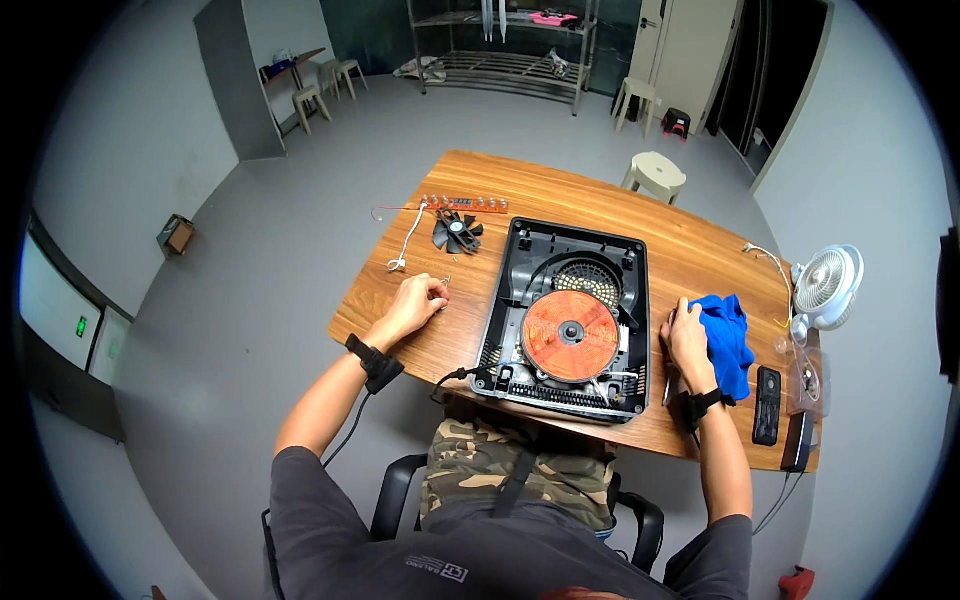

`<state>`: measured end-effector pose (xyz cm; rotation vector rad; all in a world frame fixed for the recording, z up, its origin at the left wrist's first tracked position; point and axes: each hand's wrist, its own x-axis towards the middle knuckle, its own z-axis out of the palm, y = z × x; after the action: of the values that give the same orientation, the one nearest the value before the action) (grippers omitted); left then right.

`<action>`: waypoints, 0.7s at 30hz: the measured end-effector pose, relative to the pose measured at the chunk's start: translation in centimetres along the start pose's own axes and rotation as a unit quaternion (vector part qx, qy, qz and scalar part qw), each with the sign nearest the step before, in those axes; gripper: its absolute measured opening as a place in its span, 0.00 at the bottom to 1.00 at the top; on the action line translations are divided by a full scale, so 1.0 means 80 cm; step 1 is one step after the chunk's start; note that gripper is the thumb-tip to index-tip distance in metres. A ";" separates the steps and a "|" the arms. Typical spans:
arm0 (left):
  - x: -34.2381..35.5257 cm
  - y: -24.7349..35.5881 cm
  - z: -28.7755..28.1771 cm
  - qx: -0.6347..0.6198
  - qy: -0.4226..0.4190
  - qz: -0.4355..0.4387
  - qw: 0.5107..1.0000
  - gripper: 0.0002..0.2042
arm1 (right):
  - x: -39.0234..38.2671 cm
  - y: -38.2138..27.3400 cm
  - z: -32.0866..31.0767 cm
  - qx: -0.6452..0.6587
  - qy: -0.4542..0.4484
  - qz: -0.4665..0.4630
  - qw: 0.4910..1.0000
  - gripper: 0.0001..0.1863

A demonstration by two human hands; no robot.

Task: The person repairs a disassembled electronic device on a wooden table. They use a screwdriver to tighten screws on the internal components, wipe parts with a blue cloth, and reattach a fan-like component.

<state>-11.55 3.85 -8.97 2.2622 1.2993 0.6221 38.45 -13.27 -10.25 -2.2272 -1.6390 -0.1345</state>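
Note:
An induction cooker base (504, 300) lies opened on the table, with its round copper coil (571, 336) and black inner housing showing. To its left, my left hand (420, 304) rests on the wood with fingertips pinched together near some tiny screws (448, 280); what is between them is too small to name. On the other side, my right hand (687, 338) is closed beside a crumpled blue cloth (727, 343). A thin greyish item shows below its fingers, but its kind is unclear. Beyond my left hand lie a black fan (458, 231) and an orange circuit strip (468, 204) with a white cable (408, 240).
The wooden table (575, 190) carries a small white fan (828, 287), a black tool case (766, 405), a clear plastic box (812, 380) and a dark boxy device (797, 441) at the right. A stool (656, 175) stands behind it. A black power cord leaves the cooker's near left corner.

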 end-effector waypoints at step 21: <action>0.044 -0.025 -0.021 0.009 -0.020 -0.011 1.000 0.09 | 0.002 0.005 0.001 0.000 -0.012 0.006 1.000 0.25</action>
<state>-12.23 8.12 -8.27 2.2603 1.3134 0.5561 38.84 -13.17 -10.39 -2.2481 -1.6371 -0.1046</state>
